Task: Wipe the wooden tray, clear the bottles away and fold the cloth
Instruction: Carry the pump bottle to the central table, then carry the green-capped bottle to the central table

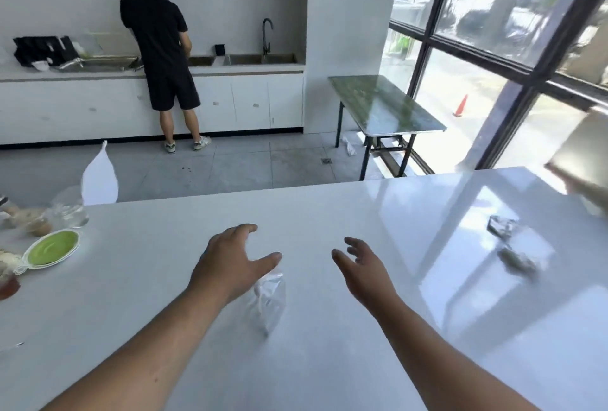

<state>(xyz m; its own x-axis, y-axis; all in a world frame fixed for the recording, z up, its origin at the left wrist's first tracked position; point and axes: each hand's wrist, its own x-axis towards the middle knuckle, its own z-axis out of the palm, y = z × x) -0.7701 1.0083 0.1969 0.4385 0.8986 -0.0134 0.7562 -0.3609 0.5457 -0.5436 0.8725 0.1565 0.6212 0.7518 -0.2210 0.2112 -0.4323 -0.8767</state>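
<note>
My left hand (230,259) and my right hand (362,262) hover side by side over a glossy white table (329,361), both with fingers spread and holding nothing. A clear plastic bag (268,302) lies on the table just under and right of my left hand. At the right edge, a blurred light wooden board-like object (582,154), possibly the tray, sticks into view. A small crumpled grey item (501,226) and another greyish one (516,259), perhaps cloth, lie on the table's right side. At the far left stand a glass jar (70,213) and brownish bottles (33,223).
A green lid (52,247) lies at the table's left, beside a white folded napkin (98,177). A person in black stands at the counter sink (260,58) in the back. A green folding table (385,108) stands by the large window (493,15).
</note>
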